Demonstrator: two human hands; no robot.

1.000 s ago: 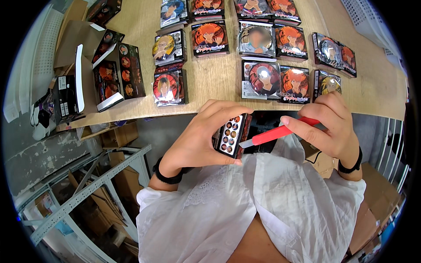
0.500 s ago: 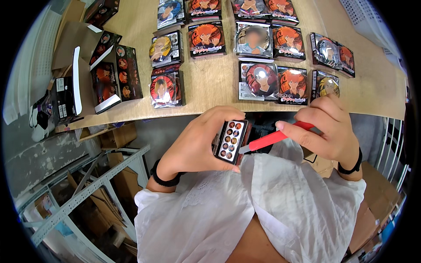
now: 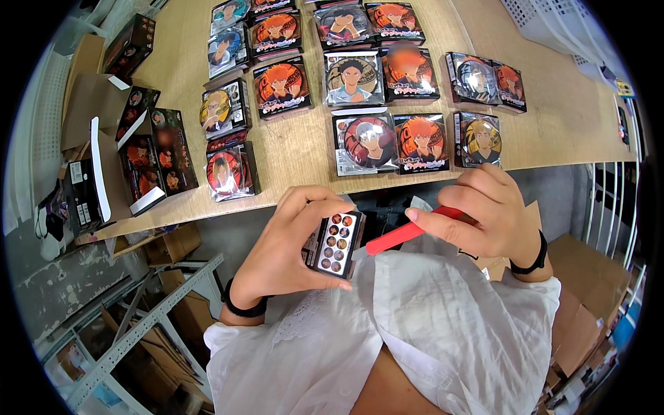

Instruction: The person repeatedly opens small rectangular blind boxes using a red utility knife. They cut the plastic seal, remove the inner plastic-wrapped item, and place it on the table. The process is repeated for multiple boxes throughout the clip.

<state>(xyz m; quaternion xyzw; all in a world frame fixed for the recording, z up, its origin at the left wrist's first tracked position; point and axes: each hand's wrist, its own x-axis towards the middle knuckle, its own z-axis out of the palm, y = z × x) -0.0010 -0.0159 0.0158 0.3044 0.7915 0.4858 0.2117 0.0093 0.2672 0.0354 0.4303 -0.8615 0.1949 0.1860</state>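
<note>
Holding a small dark box and a red tool just off the table's edge

From my seat at the far end of the feed, I see both hands occupied and apart from each other. I have the left hand wrapped around the small dark box, thumb along its lower end and fingers over its upper end. The box is tilted, its upper end leaning to the right, and it sits in front of the white shirt, on the body side of the table. Its white panel faces my camera and carries ten round pictures in two columns.

The right hand is closed on the red tool, with the thumb pressed along the handle. The tool points left and down toward the box, its tip just beside the box's right edge; whether they touch I cannot tell. I count a black band on the left wrist and a similar one on the right.

Beyond the hands, black boxes with round character pictures lie in loose columns on the wood, several under shiny clear wrap. On the left I find an open dark carton with white-edged flaps, and a white perforated basket fills the upper right.
</note>
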